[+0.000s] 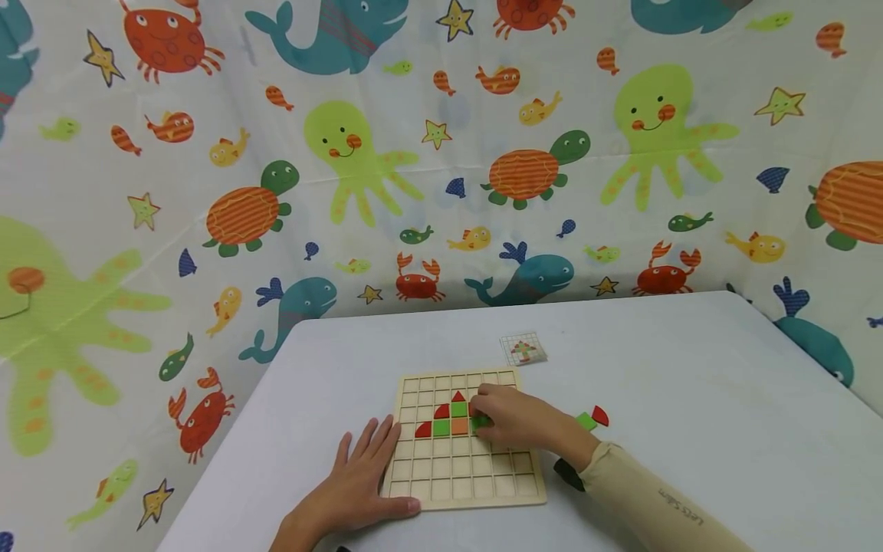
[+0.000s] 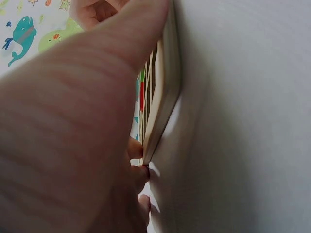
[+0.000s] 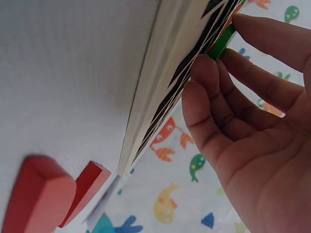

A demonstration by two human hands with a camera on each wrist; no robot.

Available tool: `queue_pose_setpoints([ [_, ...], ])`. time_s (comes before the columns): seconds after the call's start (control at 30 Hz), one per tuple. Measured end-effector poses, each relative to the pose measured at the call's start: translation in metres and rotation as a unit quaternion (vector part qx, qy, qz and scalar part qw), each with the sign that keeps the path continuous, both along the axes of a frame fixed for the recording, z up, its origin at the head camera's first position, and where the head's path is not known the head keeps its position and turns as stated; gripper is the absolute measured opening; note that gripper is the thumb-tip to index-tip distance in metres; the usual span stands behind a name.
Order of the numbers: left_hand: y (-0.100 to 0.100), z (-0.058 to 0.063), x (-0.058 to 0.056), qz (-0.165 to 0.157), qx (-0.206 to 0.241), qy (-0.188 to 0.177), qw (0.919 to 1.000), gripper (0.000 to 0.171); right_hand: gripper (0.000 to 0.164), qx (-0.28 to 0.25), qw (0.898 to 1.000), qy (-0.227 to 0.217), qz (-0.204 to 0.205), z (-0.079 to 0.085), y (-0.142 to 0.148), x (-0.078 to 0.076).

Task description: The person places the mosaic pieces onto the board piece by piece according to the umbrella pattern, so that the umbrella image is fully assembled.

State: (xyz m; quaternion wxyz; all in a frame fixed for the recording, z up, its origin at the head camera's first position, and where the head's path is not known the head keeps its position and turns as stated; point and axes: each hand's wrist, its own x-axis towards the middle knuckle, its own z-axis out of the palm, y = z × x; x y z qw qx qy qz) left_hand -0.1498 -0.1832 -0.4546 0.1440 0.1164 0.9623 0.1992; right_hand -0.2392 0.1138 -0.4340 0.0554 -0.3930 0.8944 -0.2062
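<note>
A wooden grid board (image 1: 472, 503) lies on the white table, with red, green and orange blocks set in its cells. Red pieces flank the green squares, a red triangle (image 1: 458, 397) tops them, and an orange square (image 1: 459, 425) sits lower in the middle. My right hand (image 1: 513, 418) is over the board's right half, pinching a green block (image 3: 223, 42) between thumb and fingertips at the grid. Whether that block is fully seated cannot be told. My left hand (image 1: 355, 483) rests along the board's left edge with its fingers straight and its thumb at the lower left corner.
Behind the board lies a small pattern card (image 1: 523, 349). Loose green (image 1: 586, 421) and red (image 1: 600, 415) blocks are on the table beside my right forearm, which hides part of that area. A curtain with sea animals (image 1: 386, 184) hangs behind the table.
</note>
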Motion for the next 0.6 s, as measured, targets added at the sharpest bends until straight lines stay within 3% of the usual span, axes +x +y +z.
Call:
queue_pose_setpoints([
  [0.6,-0.0016,0.0011,-0.0018,0.000,-0.002,0.000,1.0000,0.128,0.020,0.023,0.999,-0.006,-0.025,-0.0011,-0.0054,0.0023],
])
